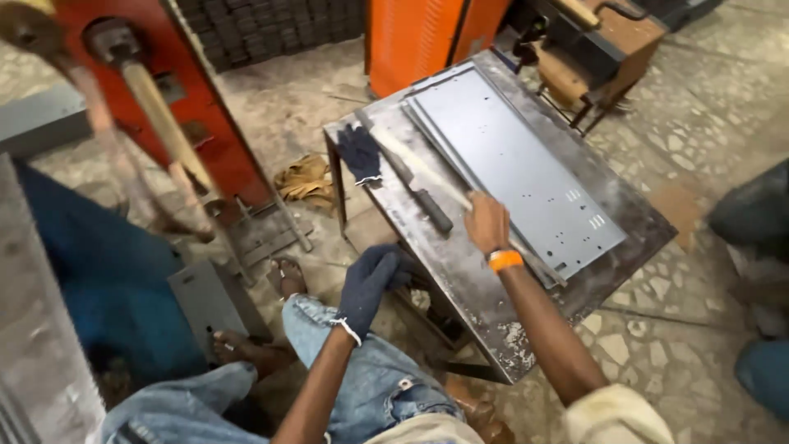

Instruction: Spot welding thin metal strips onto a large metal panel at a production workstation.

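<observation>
Grey sheet-metal panels (pixel 526 164), flat and rectangular with small slots punched near one end, lie stacked on the worn steel tabletop (pixel 485 288), their long edges roughly squared to each other. The bare right hand (pixel 486 222), with an orange band at the wrist, rests on a long pale straight bar (pixel 427 168) laid along the stack's near edge, fingers closed over it. The left hand (pixel 370 279), in a dark blue knit glove, curls over the tabletop's near edge. A second dark blue glove (pixel 360 154) and a dark-handled tool (pixel 423 201) lie beside the bar. Judging by this, the panels are set out and aligned, while work on them with the bar looks barely begun. Around stands a dusty stone-chip floor (pixel 657 329), an orange machine (pixel 427 37) and an orange press frame (pixel 156 82)
</observation>
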